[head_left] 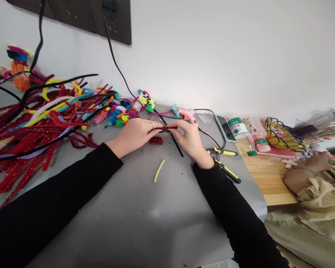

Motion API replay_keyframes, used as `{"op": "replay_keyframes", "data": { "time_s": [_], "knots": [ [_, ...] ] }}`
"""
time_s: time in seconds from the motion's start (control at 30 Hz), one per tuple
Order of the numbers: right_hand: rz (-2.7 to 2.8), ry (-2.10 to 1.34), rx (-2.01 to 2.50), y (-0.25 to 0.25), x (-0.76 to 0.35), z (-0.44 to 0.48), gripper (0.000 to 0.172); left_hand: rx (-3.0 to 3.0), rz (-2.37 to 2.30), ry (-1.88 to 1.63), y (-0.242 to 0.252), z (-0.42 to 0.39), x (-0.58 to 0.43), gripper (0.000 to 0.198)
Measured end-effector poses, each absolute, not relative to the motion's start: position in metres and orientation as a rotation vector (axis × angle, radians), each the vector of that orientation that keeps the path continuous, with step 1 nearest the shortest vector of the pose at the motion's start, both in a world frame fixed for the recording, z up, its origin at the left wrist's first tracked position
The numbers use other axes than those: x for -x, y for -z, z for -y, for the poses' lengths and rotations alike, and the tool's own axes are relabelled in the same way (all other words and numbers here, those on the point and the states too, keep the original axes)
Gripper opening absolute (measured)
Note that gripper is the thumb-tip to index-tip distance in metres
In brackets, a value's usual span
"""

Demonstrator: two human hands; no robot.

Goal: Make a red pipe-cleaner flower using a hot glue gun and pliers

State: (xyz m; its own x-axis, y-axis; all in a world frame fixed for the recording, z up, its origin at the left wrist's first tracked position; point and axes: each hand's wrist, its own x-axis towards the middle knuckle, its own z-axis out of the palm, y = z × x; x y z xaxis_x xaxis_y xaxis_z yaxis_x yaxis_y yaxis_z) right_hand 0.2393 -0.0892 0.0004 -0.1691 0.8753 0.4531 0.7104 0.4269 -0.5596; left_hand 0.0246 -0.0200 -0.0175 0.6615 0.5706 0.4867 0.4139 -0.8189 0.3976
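Observation:
A short dark red pipe cleaner (166, 128) is stretched between my two hands over the grey mat. My left hand (135, 134), with a ring on one finger, pinches one end between thumb and fingers. The other end is pinched by my right hand (188, 137). Just below my left fingertips lies a small coiled red pipe cleaner piece (156, 140). A black pipe cleaner (177, 144) runs under my hands toward me. Closer in, a short pale yellow-green strip (159, 170) lies by itself on the mat.
Loose pipe cleaners (36, 137), mostly red, heap at left. Small pipe-cleaner figures (120, 111) and a pink glue gun (187, 114) with cords stand by the wall. Pliers (226, 163), a phone (225, 128) and bottles (240, 130) are at right, beside another person's hand (318, 162).

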Motion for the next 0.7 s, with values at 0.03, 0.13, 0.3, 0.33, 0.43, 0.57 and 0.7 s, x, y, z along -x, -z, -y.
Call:
{"op": "replay_keyframes", "data": {
  "time_s": [0.03, 0.13, 0.3, 0.33, 0.43, 0.57, 0.7],
  "knots": [
    [1.939, -0.277, 1.342, -0.0003, -0.2394, 0.0891, 0.018, -2.624, -0.792, -0.902, 0.0176, 0.02, -0.0246, 0.031],
    [1.943, -0.247, 1.345, -0.0009, -0.2392, 0.0894, 0.016, -2.624, -0.789, -0.908, 0.0171, 0.0203, -0.0246, 0.031],
    [1.943, -0.239, 1.335, -0.0006, -0.2385, 0.0897, 0.015, -2.63, -0.796, -0.89, 0.016, 0.021, -0.0248, 0.032],
    [1.941, -0.247, 1.333, -0.0004, -0.2384, 0.0897, 0.015, -2.627, -0.795, -0.888, 0.0161, 0.021, -0.0247, 0.032],
    [1.938, -0.261, 1.338, -0.0003, -0.2386, 0.0893, 0.017, -2.62, -0.793, -0.883, 0.0164, 0.0209, -0.0245, 0.032],
    [1.947, -0.236, 1.348, -0.0008, -0.2394, 0.0886, 0.016, -2.624, -0.798, -0.889, 0.0161, 0.0212, -0.0245, 0.032],
    [1.954, -0.182, 1.35, -0.0009, -0.2398, 0.0882, 0.014, -2.619, -0.799, -0.881, 0.0159, 0.0212, -0.0245, 0.031]
  ]
}}
